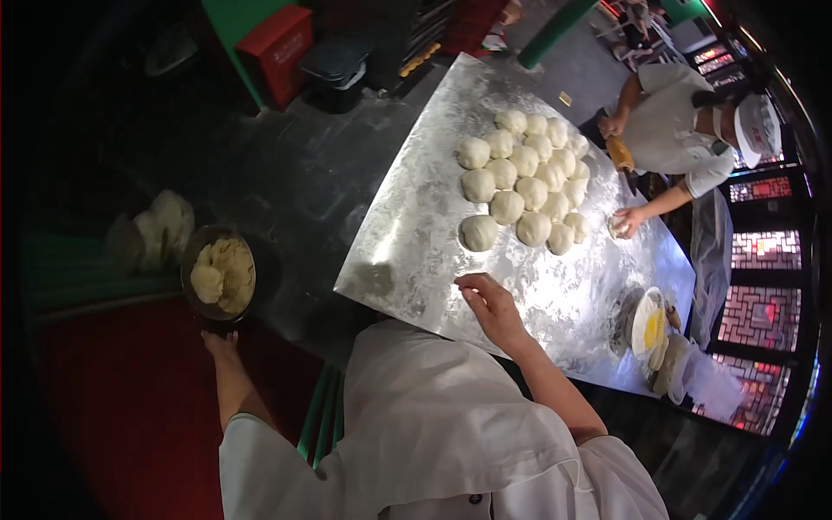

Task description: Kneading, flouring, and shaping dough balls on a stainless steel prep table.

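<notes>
My left hand (221, 344) is at the near edge of a round metal bowl (186, 270) on the left; whether it grips the bowl or only touches it is unclear. In the bowl lies a pale, crumbly mass (235, 273) with a rounded lump on it. My right hand (493, 309), fingers loosely curled and nothing visible in it, is over the near part of a floury metal worktable (416, 286). Beyond that hand, several round dough balls (480, 233) sit close together on the table.
Across the table a co-worker (676, 123) in white holds a wooden-handled tool (621, 154) and has a hand on a dough piece (617, 226). A white dish (640, 318) with yellow contents stands near the right corner. Beyond are a lidded bin (335, 62), a red box (276, 52) and a green post (556, 32).
</notes>
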The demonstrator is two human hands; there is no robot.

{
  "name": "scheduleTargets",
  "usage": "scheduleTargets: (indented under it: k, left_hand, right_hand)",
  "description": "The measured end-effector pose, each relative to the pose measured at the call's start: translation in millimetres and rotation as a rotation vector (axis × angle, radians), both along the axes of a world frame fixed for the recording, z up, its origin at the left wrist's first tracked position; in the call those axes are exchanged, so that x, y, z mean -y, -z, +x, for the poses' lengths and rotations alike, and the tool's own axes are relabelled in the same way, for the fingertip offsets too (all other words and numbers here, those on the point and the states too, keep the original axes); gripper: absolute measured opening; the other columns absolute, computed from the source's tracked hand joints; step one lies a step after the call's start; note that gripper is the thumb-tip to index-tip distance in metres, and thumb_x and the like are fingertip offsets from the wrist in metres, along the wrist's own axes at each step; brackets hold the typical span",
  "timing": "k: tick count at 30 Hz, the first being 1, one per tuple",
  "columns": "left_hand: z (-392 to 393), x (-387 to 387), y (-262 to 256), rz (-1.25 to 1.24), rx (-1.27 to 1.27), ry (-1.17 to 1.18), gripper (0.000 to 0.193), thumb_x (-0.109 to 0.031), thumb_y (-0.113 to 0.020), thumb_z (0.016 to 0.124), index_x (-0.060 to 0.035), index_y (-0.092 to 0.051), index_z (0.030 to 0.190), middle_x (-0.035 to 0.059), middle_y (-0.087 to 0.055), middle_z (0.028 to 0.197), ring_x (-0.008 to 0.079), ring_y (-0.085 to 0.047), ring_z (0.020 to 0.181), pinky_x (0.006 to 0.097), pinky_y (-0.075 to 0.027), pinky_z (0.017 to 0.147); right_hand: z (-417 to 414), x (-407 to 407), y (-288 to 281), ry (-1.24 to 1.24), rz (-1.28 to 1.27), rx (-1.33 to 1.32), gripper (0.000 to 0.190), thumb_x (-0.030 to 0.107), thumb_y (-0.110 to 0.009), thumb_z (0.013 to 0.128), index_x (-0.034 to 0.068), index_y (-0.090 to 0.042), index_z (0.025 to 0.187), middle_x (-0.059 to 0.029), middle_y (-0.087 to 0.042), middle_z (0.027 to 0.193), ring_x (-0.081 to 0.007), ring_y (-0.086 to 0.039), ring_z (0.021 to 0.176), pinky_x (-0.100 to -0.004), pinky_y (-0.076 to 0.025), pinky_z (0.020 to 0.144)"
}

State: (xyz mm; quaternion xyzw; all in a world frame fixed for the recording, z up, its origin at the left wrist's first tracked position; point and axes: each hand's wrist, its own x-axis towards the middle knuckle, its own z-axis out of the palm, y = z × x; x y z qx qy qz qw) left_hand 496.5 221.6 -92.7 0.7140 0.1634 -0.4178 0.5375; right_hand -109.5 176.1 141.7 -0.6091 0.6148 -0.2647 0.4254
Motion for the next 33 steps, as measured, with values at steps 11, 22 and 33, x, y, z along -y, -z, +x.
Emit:
scheduleTargets:
  k: [11, 22, 33]
  left_hand:
    - [-218.9, 149.0, 29.7, -0.259, 0.327, 0.591, 0.042, -0.025, -0.046, 0.098, -0.0062, -0.048, 0.136, 0.0102, -0.051, 0.130, 0.0223, -0.054, 0.112, 0.0363, -0.048, 0.086]
    - [-314.0, 197.3, -44.0, -0.549, 0.341, 0.848, 0.037, -0.022, -0.053, 0.096, -0.0072, -0.053, 0.130, 0.0112, -0.052, 0.133, 0.0227, -0.056, 0.108, 0.0355, -0.048, 0.084]
    - [-389.4, 116.0, -54.5, -0.379, 0.359, 0.871, 0.042, -0.032, -0.054, 0.095, -0.0083, -0.052, 0.130, 0.0101, -0.051, 0.130, 0.0231, -0.057, 0.105, 0.0354, -0.048, 0.085]
  right_hand:
    - [-60.6, -59.6, 24.4, 0.185, 0.091, -0.194, 0.024, 0.025, -0.057, 0.096, 0.005, -0.061, 0.109, -0.0153, -0.063, 0.103, -0.0299, -0.066, 0.092, -0.0392, -0.051, 0.082]
    - [-148.7, -123.8, 57.0, 0.491, 0.082, -0.011, 0.024, 0.022, -0.055, 0.099, 0.006, -0.063, 0.115, -0.0089, -0.066, 0.103, -0.0177, -0.064, 0.093, -0.0329, -0.052, 0.081]
    - [-427.9, -237.7, 89.7, 0.992, -0.223, -0.806, 0.032, 0.019, -0.073, 0.081, 0.004, -0.061, 0.107, -0.0140, -0.059, 0.104, -0.0348, -0.054, 0.100, -0.0427, -0.045, 0.086]
